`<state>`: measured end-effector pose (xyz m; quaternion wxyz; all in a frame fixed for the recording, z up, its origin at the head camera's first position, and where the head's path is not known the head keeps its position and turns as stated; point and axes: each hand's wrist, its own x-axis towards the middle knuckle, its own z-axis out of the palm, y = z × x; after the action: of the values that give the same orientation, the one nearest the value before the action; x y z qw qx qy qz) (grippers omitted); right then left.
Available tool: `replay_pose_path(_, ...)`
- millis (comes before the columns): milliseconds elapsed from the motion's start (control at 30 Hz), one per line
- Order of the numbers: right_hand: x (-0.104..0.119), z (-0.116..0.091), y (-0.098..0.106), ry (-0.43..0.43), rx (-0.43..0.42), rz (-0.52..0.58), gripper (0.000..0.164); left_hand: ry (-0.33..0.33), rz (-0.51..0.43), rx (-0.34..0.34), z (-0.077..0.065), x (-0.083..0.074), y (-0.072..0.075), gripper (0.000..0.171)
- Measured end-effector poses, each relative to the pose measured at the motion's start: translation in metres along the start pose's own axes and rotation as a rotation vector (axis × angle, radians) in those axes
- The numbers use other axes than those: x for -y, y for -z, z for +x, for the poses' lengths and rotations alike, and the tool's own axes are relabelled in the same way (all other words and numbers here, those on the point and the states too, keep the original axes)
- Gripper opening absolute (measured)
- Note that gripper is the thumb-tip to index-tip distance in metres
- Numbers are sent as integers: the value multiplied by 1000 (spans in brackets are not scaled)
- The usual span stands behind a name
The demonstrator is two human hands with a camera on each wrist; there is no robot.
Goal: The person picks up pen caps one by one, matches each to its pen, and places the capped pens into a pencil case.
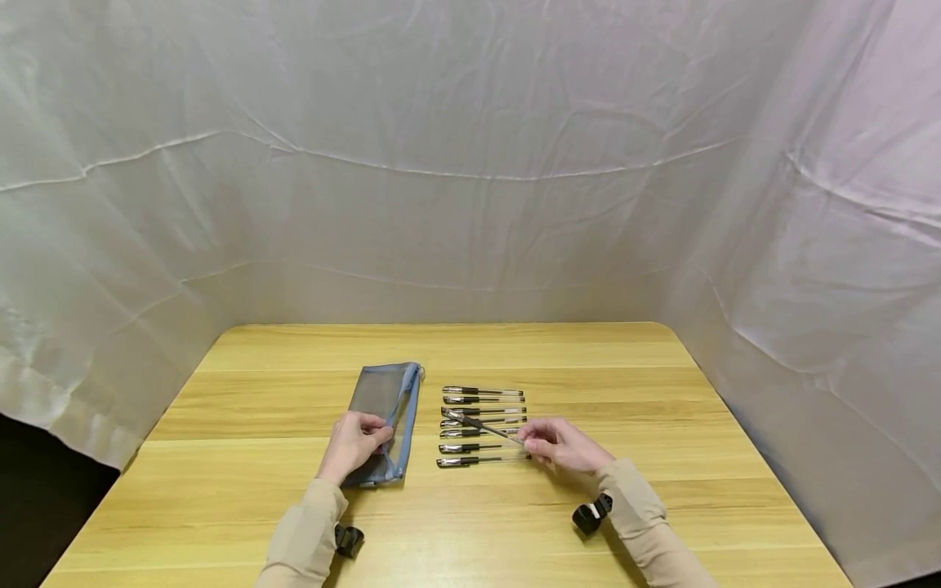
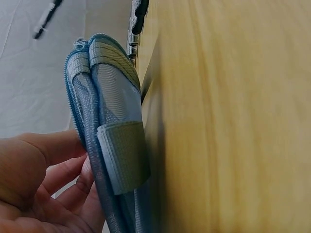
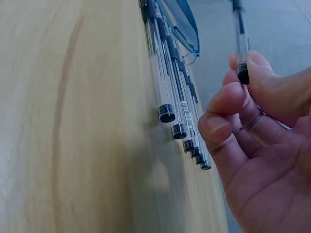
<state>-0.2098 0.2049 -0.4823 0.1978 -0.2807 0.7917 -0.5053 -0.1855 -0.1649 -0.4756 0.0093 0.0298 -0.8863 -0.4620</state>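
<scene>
A blue mesh zip pouch point(image 1: 377, 389) lies on the left of the table, its blue-edged mouth gaping on the side toward the pens. My left hand point(image 1: 353, 441) holds its near part, thumb and fingers at the mesh by the opening. In the right hand point(image 1: 564, 445), thumb and fingertips pinch the dark end of a clear gel pen point(image 3: 241, 43). That pen point(image 1: 485, 426) is raised at a slant over a column of capped black gel pens point(image 1: 459, 462), its cap end pointing left toward the pouch. Several of these lie side by side, caps to the left.
The wooden table point(image 1: 662, 506) bears the pouch and the pens. White cloth point(image 1: 470, 245) hangs behind it and along both sides. A small black camera point(image 1: 588, 517) is strapped to the right wrist, another point(image 1: 349, 539) to the left.
</scene>
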Motion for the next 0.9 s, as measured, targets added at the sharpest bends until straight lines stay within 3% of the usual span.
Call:
replay_pose_path(200, 3, 1, 0, -29, -13, 31, 29, 3, 3, 1, 1, 0, 0, 13)
replay_pose_path(400, 5, 3, 0, -71, 6, 155, 29, 2, 3, 3, 1, 2, 0, 13)
replay_pose_path(633, 5, 6, 1, -35, 51, 286, 41, 3, 1, 2, 1, 3, 0, 12)
replay_pose_path(900, 6, 11, -2, 3, 27, 363, 52, 5, 6, 1, 1, 2, 0, 13)
